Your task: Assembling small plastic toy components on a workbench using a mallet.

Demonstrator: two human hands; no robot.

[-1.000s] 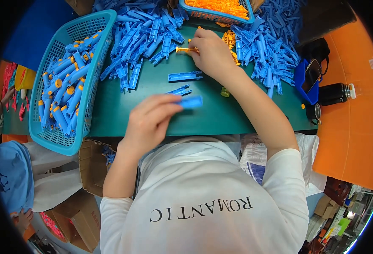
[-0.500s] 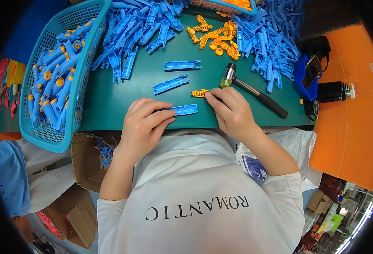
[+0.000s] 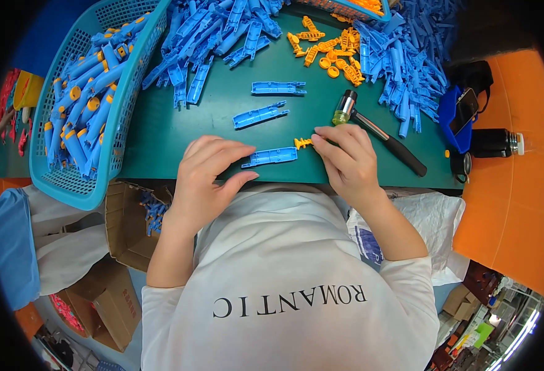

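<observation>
A blue half-shell of plastic (image 3: 273, 156) lies on the green tabletop close to the front edge. Beside its left end is my left hand (image 3: 207, 176), thumb and fingers spread apart and not closed on it. My right hand (image 3: 350, 162) pinches a small yellow-orange plastic part (image 3: 303, 143) at the shell's right end, just above the table. Farther back lie two more shells, a tilted one (image 3: 261, 115) and a straighter one (image 3: 278, 88). A mallet (image 3: 380, 133) with a yellowish head and a black grip rests to the right of my right hand.
A blue basket (image 3: 114, 133) of blue tubes with orange ends stands at the left. Heaps of blue shells (image 3: 213, 34), orange parts (image 3: 330, 49) and more blue pieces (image 3: 401, 68) cover the back. A blue tray (image 3: 454, 127) with a phone and a black bottle (image 3: 491, 143) are at right.
My left fingers have come off the near shell and spread apart. The orange part has turned in my right fingers. The whole view has shifted slightly.
</observation>
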